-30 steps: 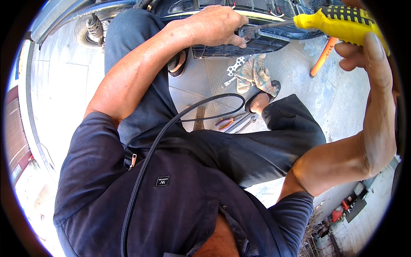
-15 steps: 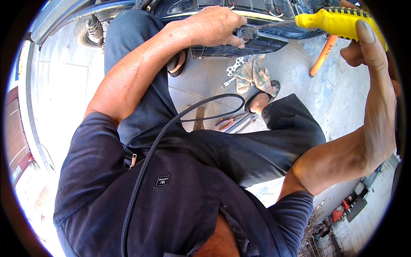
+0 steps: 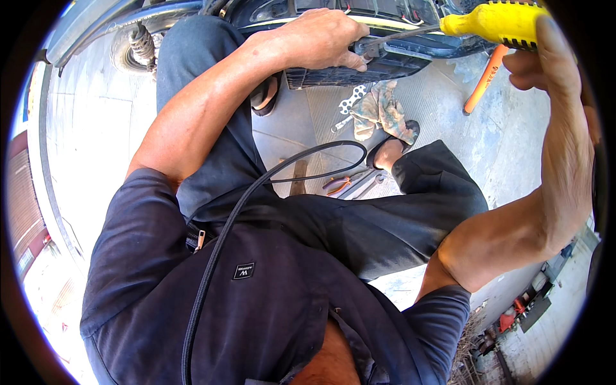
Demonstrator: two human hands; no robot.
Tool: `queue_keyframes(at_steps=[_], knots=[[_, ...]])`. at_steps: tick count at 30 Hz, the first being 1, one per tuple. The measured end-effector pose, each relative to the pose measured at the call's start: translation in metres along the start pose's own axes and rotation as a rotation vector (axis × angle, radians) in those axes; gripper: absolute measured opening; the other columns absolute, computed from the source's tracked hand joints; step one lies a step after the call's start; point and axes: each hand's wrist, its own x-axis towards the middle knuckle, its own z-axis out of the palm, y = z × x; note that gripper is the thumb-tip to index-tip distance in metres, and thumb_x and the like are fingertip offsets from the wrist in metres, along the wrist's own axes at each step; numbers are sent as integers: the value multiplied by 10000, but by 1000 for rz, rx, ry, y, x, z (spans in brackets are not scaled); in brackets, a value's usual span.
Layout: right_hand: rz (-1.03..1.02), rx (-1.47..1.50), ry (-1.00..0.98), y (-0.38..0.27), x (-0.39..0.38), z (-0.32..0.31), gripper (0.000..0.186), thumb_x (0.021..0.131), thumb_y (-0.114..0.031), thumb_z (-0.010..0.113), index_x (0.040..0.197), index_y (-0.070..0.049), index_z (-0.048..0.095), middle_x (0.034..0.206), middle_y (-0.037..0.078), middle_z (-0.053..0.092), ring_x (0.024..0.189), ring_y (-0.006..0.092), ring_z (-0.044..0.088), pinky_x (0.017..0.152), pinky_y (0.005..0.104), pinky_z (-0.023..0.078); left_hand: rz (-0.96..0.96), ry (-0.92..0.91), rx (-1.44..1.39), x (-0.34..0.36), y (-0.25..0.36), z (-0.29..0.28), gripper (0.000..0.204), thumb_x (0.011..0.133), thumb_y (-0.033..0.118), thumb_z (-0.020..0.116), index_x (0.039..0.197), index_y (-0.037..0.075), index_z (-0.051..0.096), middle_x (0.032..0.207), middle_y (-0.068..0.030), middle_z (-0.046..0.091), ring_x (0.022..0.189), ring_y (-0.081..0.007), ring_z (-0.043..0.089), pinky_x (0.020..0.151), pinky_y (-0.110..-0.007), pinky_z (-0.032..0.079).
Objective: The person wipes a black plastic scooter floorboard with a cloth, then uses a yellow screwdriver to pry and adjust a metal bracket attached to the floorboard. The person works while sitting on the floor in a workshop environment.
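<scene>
My right hand [image 3: 552, 61] is closed round the yellow and black handle of a screwdriver [image 3: 491, 24] at the upper right. Its thin metal shaft slants down to the left. The shaft reaches a small dark piece [image 3: 364, 48] on the black plastic housing [image 3: 391, 64] of a vehicle. There my left hand [image 3: 324, 40] pinches that piece between thumb and fingers, close to the screwdriver's tip. Its other fingertips are hidden behind the hand, and I cannot make out exactly where the tip sits.
An orange bar [image 3: 486, 80] slants to the floor beneath the screwdriver. Below the housing lie a crumpled camouflage cloth [image 3: 382, 112] and a flat silver multi-hole wrench [image 3: 353, 99]. Pliers [image 3: 337, 185] and a spanner [image 3: 369, 187] rest by my leg. A black cable [image 3: 221, 247] loops before my chest.
The screwdriver's handle has turned and shifted slightly up and to the left, with my right hand on it. My left hand keeps its place.
</scene>
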Motion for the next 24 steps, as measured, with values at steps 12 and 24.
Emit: queue_keyframes(at_steps=[12,24], knots=[[-3,8,-3,-4,2,2,407,953,-360,625,1235,-67,608,864,99,707,707,139,675,667,271,536,-16,-17,-17,0,2,1,432,791,355,766,1029,11,654,714,-176,652,742,-309,691,738,-416,531],[-1,17,2,-6,3,6,411,952,-361,626,1237,-66,605,862,98,706,700,137,673,658,267,535,-15,-14,-15,-1,3,-1,438,780,336,777,1052,16,652,699,-175,646,733,-316,687,733,-426,527]])
